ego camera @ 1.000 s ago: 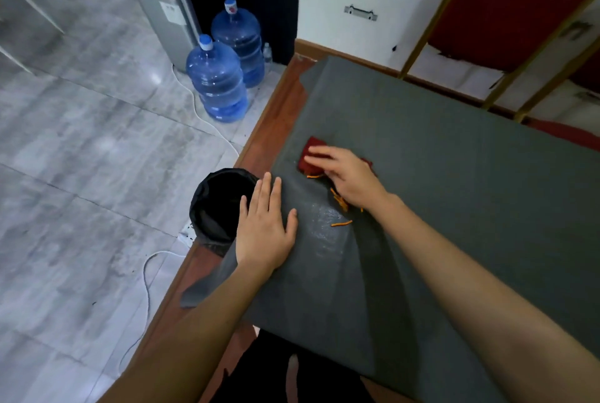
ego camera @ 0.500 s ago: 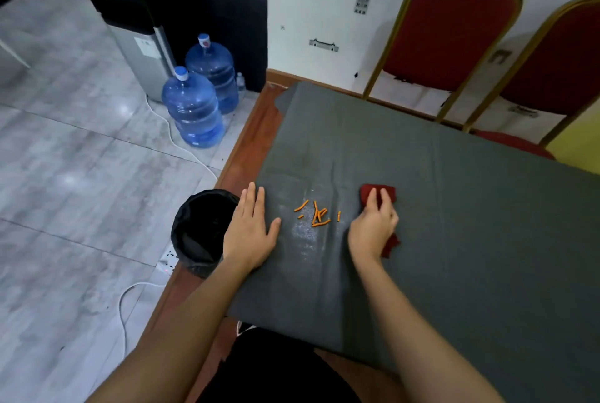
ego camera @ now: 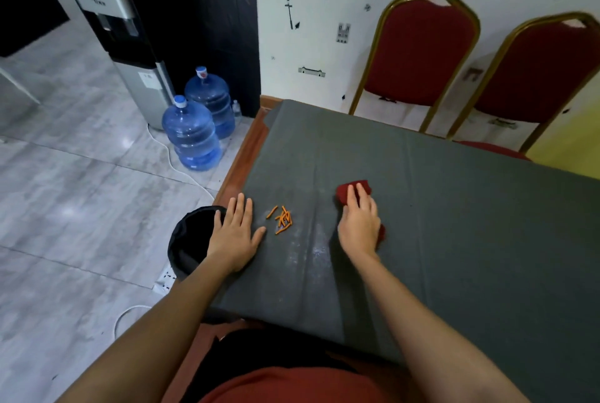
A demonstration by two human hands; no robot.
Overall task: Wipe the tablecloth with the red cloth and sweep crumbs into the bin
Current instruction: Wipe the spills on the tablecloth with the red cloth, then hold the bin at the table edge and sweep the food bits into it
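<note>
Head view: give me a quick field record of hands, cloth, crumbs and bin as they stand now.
left hand: flat, palm down on the grey tablecloth near its left edge, holding nothing
right hand: pressed flat on the red cloth
crumbs: small orange cluster on the tablecloth, between the hands, nearer the left one
bin: black, on the floor beside the table's left edge, partly hidden behind the left hand
crumbs in bin: cannot tell
</note>
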